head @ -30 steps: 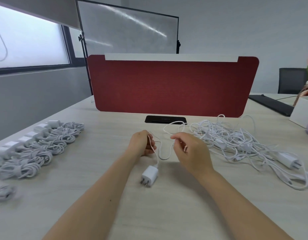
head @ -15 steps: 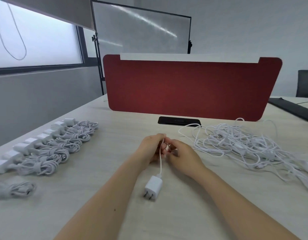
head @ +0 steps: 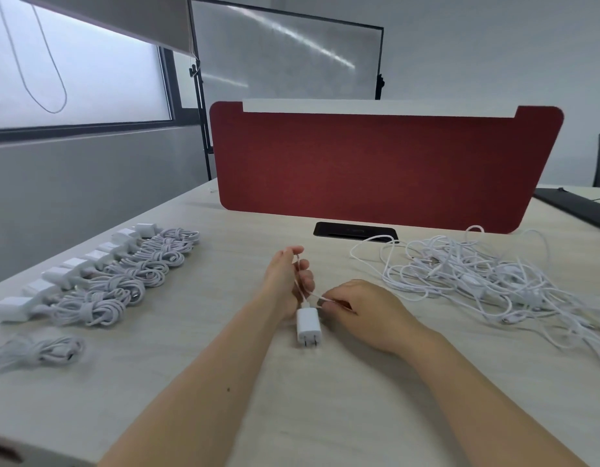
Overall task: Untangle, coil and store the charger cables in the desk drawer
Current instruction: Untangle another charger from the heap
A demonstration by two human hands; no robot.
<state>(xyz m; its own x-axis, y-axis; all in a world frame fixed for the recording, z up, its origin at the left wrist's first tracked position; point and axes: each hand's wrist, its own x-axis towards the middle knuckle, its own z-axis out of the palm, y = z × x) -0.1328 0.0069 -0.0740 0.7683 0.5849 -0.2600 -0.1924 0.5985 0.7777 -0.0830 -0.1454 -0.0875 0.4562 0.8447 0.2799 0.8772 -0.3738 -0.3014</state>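
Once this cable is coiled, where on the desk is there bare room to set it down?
Bare light wood desk: between the row of coiled white chargers and the left hand holding the white cable, and near the front edge beside the lone coiled bundle. Crowded: the tangled white cable heap fills the right side.

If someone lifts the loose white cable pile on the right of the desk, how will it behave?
The tangled cable pile would probably rise floppy, as one clump, because its thin loops cross many times. Strands would likely sag and drag on the desk, since several trail outward.
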